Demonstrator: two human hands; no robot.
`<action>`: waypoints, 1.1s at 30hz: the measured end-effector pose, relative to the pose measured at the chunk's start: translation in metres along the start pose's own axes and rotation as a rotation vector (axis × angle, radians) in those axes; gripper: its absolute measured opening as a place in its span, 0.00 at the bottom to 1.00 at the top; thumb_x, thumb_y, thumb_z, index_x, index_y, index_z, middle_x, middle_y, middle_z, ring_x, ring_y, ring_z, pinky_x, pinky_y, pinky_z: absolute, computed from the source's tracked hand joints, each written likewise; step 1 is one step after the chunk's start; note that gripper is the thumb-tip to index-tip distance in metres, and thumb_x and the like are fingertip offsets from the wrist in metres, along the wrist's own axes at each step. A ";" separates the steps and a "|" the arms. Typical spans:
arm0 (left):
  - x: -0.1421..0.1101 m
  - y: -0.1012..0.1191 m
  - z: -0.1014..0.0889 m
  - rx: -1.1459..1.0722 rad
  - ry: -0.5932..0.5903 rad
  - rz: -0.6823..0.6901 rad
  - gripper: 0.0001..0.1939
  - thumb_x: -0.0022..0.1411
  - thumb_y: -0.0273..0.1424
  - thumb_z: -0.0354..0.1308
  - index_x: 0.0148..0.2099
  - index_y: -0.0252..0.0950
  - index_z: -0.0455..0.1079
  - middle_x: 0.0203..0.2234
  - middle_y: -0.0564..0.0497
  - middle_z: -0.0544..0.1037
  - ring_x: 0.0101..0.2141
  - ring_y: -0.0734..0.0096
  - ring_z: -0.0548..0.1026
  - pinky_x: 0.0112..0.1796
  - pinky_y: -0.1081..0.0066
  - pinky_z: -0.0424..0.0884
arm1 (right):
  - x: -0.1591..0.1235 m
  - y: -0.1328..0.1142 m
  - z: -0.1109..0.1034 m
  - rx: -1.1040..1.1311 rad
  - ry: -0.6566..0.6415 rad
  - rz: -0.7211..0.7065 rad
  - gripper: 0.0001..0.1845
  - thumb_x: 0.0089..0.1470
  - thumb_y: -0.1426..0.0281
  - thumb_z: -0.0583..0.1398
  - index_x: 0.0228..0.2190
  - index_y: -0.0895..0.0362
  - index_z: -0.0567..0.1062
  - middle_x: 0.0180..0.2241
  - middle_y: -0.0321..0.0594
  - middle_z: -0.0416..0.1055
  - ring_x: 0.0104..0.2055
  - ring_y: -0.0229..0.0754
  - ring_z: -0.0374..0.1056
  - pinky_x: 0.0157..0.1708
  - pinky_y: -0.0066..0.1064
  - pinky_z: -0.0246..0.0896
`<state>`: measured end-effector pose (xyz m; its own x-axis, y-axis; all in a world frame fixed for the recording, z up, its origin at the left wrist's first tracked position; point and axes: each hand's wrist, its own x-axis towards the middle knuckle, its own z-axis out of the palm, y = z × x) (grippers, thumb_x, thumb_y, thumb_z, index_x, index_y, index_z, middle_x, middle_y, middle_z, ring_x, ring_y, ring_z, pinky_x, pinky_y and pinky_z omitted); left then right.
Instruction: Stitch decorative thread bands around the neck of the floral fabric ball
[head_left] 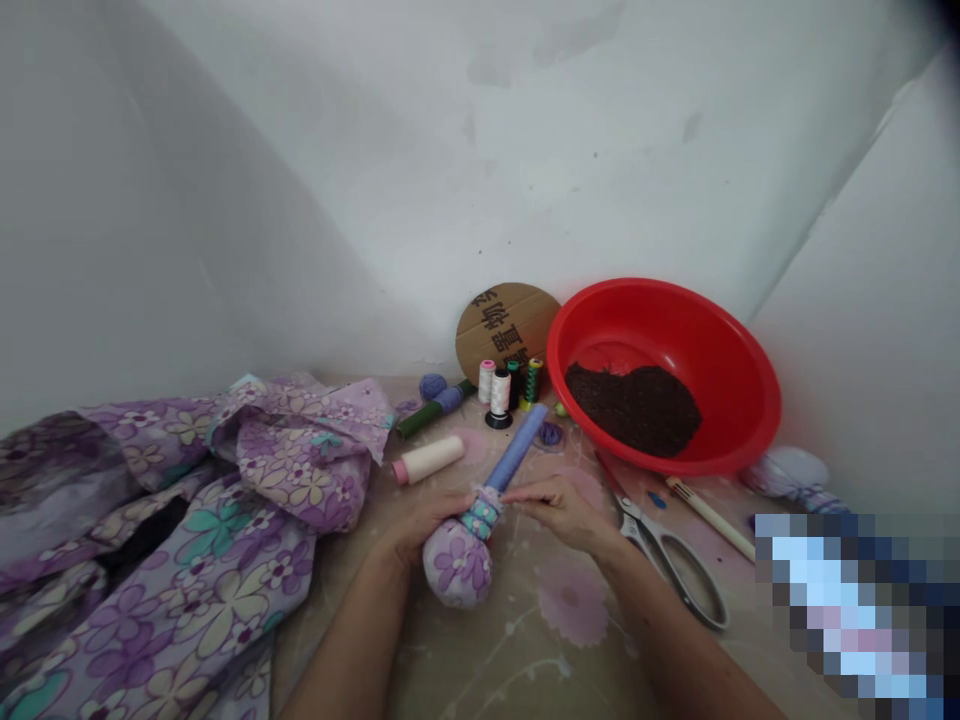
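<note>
A ball-headed stick covered in flowered cloth (456, 572) lies slanted in front of me, ball end nearest. Its purple-blue wrapped handle (517, 450) points away to the upper right. Several turns of cord bind the gathered cloth at the neck (480, 515). My left hand (418, 522) is closed around the left side of the ball and neck. At the right of the neck, the fingertips of my right hand (559, 508) are pressed together against the cloth edge; what they pinch is too small to make out.
Flowered cloth (255, 540) is heaped at left. Thread spools (500, 395), a white thread cone (431, 460) and a green tube (424, 418) lie ahead. A red basin (739, 400) with dark material, scissors (679, 570) and a cream stick (709, 518) are at right. Cardboard (502, 320) leans behind.
</note>
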<state>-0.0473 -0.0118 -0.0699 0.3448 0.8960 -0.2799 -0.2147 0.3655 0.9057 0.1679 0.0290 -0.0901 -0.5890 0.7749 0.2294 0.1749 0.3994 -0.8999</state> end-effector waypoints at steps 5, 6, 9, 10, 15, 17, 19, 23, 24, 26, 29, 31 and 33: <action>0.001 -0.002 -0.002 0.014 -0.017 -0.024 0.14 0.47 0.36 0.64 0.34 0.31 0.75 0.24 0.51 0.78 0.27 0.68 0.74 0.34 0.68 0.67 | -0.001 -0.004 -0.005 0.012 -0.073 0.014 0.17 0.53 0.60 0.59 0.38 0.56 0.80 0.29 0.39 0.78 0.34 0.42 0.71 0.35 0.32 0.67; 0.001 -0.002 -0.002 0.016 -0.018 -0.029 0.13 0.48 0.36 0.64 0.34 0.31 0.75 0.24 0.51 0.78 0.27 0.68 0.74 0.34 0.68 0.67 | -0.001 -0.004 -0.005 0.017 -0.081 0.008 0.17 0.53 0.60 0.59 0.38 0.56 0.80 0.27 0.38 0.77 0.33 0.42 0.71 0.34 0.31 0.67; 0.000 0.000 -0.001 0.029 -0.012 -0.035 0.13 0.49 0.36 0.63 0.34 0.30 0.75 0.23 0.51 0.78 0.27 0.69 0.74 0.34 0.69 0.67 | 0.000 -0.002 -0.006 0.027 -0.086 -0.008 0.16 0.52 0.59 0.59 0.37 0.55 0.80 0.25 0.37 0.77 0.32 0.42 0.71 0.33 0.31 0.67; 0.000 0.000 -0.001 0.032 -0.013 -0.038 0.13 0.49 0.36 0.62 0.34 0.30 0.75 0.23 0.50 0.78 0.27 0.69 0.74 0.34 0.69 0.67 | 0.000 -0.001 -0.006 0.027 -0.076 -0.010 0.16 0.52 0.59 0.59 0.37 0.54 0.81 0.25 0.37 0.77 0.32 0.42 0.71 0.34 0.32 0.67; 0.001 0.001 -0.002 0.028 -0.023 -0.051 0.14 0.48 0.36 0.64 0.34 0.30 0.75 0.23 0.51 0.79 0.27 0.68 0.75 0.34 0.68 0.68 | 0.001 0.006 -0.001 0.021 -0.013 -0.021 0.14 0.52 0.60 0.60 0.35 0.54 0.81 0.33 0.39 0.79 0.36 0.44 0.73 0.39 0.34 0.67; 0.002 0.000 -0.003 0.032 -0.019 -0.041 0.13 0.48 0.35 0.64 0.34 0.30 0.75 0.23 0.51 0.79 0.27 0.68 0.75 0.33 0.69 0.67 | 0.002 0.008 0.001 0.018 0.010 -0.033 0.13 0.52 0.62 0.59 0.35 0.54 0.81 0.35 0.40 0.79 0.37 0.44 0.74 0.41 0.35 0.67; 0.003 -0.001 -0.004 0.031 -0.012 -0.031 0.13 0.48 0.35 0.64 0.33 0.30 0.75 0.22 0.51 0.79 0.26 0.69 0.75 0.33 0.69 0.67 | 0.002 0.009 0.003 0.010 0.027 -0.041 0.12 0.52 0.63 0.59 0.34 0.54 0.80 0.36 0.41 0.79 0.38 0.44 0.74 0.42 0.36 0.67; 0.003 -0.002 -0.004 0.015 -0.010 -0.042 0.12 0.50 0.34 0.62 0.34 0.30 0.76 0.22 0.52 0.79 0.26 0.69 0.75 0.33 0.70 0.67 | 0.003 0.008 0.005 -0.002 0.056 -0.058 0.11 0.53 0.64 0.59 0.33 0.54 0.80 0.34 0.41 0.79 0.38 0.45 0.74 0.41 0.36 0.68; 0.002 -0.002 -0.004 0.016 -0.015 -0.040 0.11 0.50 0.34 0.62 0.33 0.30 0.76 0.22 0.52 0.79 0.26 0.70 0.74 0.32 0.70 0.67 | 0.003 0.008 0.006 -0.001 0.063 -0.058 0.11 0.53 0.65 0.59 0.33 0.54 0.80 0.34 0.41 0.79 0.38 0.45 0.74 0.40 0.35 0.68; 0.002 -0.001 -0.004 0.017 -0.017 -0.021 0.10 0.49 0.33 0.63 0.32 0.31 0.76 0.22 0.52 0.78 0.25 0.71 0.74 0.31 0.72 0.67 | 0.003 0.007 0.007 -0.003 0.073 -0.052 0.11 0.52 0.65 0.59 0.33 0.54 0.80 0.34 0.41 0.79 0.37 0.44 0.74 0.40 0.35 0.68; 0.001 0.001 -0.003 0.021 -0.010 -0.021 0.10 0.48 0.33 0.64 0.32 0.31 0.76 0.22 0.53 0.78 0.24 0.73 0.73 0.31 0.72 0.67 | 0.003 0.005 0.008 -0.015 0.077 -0.039 0.11 0.52 0.65 0.59 0.33 0.54 0.80 0.35 0.40 0.79 0.37 0.44 0.74 0.40 0.35 0.68; 0.001 0.001 -0.002 0.022 -0.009 -0.034 0.12 0.48 0.34 0.64 0.33 0.31 0.76 0.23 0.53 0.78 0.25 0.72 0.74 0.32 0.72 0.67 | 0.003 0.004 0.008 -0.023 0.079 -0.028 0.11 0.51 0.65 0.59 0.33 0.54 0.80 0.35 0.40 0.79 0.37 0.43 0.74 0.40 0.34 0.68; 0.002 0.000 -0.003 0.024 -0.012 -0.038 0.12 0.48 0.35 0.64 0.33 0.31 0.76 0.24 0.52 0.78 0.26 0.72 0.74 0.32 0.72 0.67 | 0.003 0.002 0.009 -0.033 0.079 -0.011 0.12 0.51 0.65 0.58 0.33 0.54 0.80 0.35 0.40 0.79 0.36 0.44 0.74 0.39 0.34 0.68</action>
<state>-0.0493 -0.0091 -0.0713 0.3630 0.8786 -0.3104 -0.1790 0.3927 0.9021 0.1593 0.0279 -0.0942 -0.5276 0.8057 0.2692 0.1951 0.4234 -0.8847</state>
